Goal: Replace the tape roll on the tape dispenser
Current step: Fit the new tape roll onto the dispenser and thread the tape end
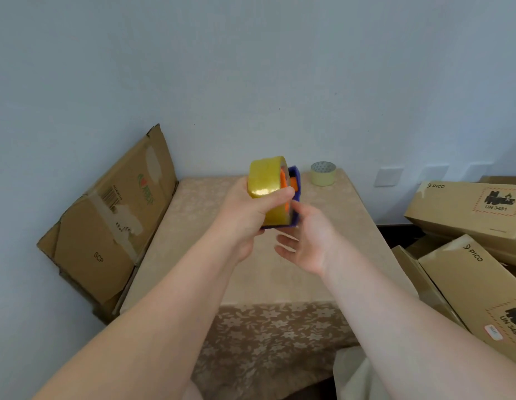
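Note:
A fat yellowish tape roll (265, 180) is held above the table, my left hand (245, 215) wrapped around its near side, thumb on top. Right behind the roll is the blue tape dispenser (295, 192) with an orange hub (285, 180) showing between them; the roll sits against or on that hub, which of the two I cannot tell. My right hand (306, 238) is under and beside the dispenser, palm up, fingers spread, fingertips touching its blue edge. A thinner pale tape roll (323, 174) lies flat at the table's far right corner.
The table (199, 226) carries a beige flowered cloth and stands against the wall. A flattened cardboard box (112, 220) leans at its left. Stacked brown PICO cartons (464, 215) crowd the right side.

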Demonstrator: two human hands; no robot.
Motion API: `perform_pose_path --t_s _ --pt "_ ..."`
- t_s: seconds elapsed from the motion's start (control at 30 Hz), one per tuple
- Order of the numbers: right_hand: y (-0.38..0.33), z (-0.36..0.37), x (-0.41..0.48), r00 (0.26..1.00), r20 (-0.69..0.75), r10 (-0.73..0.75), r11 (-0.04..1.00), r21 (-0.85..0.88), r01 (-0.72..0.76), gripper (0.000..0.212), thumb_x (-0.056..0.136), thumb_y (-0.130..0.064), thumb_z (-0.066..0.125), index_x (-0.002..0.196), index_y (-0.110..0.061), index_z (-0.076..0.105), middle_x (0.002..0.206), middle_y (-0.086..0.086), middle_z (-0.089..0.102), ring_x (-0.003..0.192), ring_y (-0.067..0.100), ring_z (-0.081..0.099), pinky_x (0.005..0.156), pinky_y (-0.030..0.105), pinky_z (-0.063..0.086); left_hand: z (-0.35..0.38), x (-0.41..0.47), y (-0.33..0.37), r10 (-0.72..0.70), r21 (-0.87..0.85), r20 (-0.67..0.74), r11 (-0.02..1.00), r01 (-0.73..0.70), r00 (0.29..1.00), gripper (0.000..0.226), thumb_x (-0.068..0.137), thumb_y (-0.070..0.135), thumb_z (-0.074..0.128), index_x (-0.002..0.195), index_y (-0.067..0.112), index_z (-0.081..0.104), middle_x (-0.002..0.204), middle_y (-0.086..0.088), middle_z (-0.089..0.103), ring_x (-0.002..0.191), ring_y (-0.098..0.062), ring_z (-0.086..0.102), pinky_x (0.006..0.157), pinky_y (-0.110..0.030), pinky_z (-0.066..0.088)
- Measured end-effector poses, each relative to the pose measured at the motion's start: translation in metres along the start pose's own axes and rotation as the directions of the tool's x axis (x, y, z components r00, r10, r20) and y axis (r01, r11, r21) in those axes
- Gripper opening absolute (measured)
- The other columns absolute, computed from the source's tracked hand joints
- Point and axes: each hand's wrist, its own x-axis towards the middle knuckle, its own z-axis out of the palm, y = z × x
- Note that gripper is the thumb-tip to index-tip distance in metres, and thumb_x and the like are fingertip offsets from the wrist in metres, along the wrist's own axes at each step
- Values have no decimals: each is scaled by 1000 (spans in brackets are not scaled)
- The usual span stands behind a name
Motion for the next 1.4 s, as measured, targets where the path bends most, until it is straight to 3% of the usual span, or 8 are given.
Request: perform_pose_path --t_s 0.33,0.43,0.53,0.63,0.83,1.1,1.23,1.4 --pt "-5 1 -2 951 -154 -267 929 -305 211 36 87 -35 56 121 -23 60 122 -2 59 113 19 52 94 34 44 -10 2 -10 112 171 94 977 -127 989 42 72 3 74 107 19 58 89 2 65 77 -13 61 61 -19 50" --pt "-16 0 -7 675 -191 -713 653 -533 538 22 85 -23 61 105 -21 70 97 -9 68 91 9 60 86 27 47 -10 2 -12 160 324 49 931 -168 986 39 69 7 77 98 23 57 82 1 59 68 -15 55 49 -16 45" --pt "-24 5 -15 498 90 -862 294 -712 637 14 80 -22 66 89 -22 75 89 -5 74 82 13 60 75 28 47 -13 7 -15 197 463 18 867 -182 980 49 64 12 79 109 17 59 101 -3 65 85 -23 64 65 -29 51" --pt "-25 7 -18 438 326 -838 -19 -820 573 18 76 -31 68 88 -22 77 90 4 75 84 25 64 75 35 50 -15 12 -19 245 597 -12 780 -190 969 55 61 16 80 113 13 61 124 -4 62 109 -26 61 80 -32 49" --pt "-15 6 -11 371 532 -761 -387 -832 398 28 88 -30 52 95 -13 73 90 15 72 88 36 66 69 39 49 -15 9 -22 311 807 -38 570 -154 950 35 70 18 74 68 20 40 65 8 44 63 -13 44 47 -23 24" --pt "-13 14 -16 375 479 -794 -417 -877 238 21 47 -9 78 50 -10 57 45 9 58 41 30 58 36 23 37 -13 13 -28 327 862 -20 484 -149 945 33 69 21 71 69 24 39 68 6 49 73 -24 52 57 -29 37" --pt "-17 11 -14 350 461 -815 -363 -878 312 9 70 -15 62 65 -8 63 64 13 66 61 36 65 48 31 38 -14 10 -22 300 841 8 514 -169 954 27 69 19 72 77 18 46 75 7 52 77 -23 52 57 -28 35" --pt "-34 -3 -10 488 197 -850 -86 -967 242 21 81 -26 54 87 -14 70 88 11 72 87 35 63 68 35 50 -19 5 -16 211 725 23 670 -162 977 30 63 12 75 87 11 58 70 4 48 62 -18 47 44 -15 31"
